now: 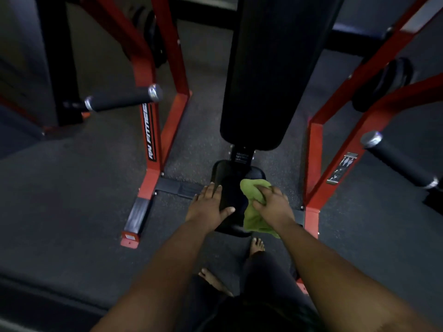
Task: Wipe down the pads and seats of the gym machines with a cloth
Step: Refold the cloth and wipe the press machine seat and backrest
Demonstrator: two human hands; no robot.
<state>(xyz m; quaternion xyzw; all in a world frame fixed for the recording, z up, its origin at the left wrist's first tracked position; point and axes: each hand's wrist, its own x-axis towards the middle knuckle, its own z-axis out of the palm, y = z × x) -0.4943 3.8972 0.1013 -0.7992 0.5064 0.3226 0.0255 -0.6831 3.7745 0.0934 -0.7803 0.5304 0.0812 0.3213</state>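
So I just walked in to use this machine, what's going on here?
A person is wiping it down. Their right hand presses a green cloth onto the black seat pad, while the left hand rests flat on the seat's left edge. The long back pad above isn't being touched right now.

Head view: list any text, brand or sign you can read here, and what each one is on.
"RN FITNESS", as far as it reads: white lettering running up the left red frame upright; the top letters are blurred.
Pictogram sticker on the right red frame: figures only, too small to read.
Label on the black post between back pad and seat: too blurred to read.
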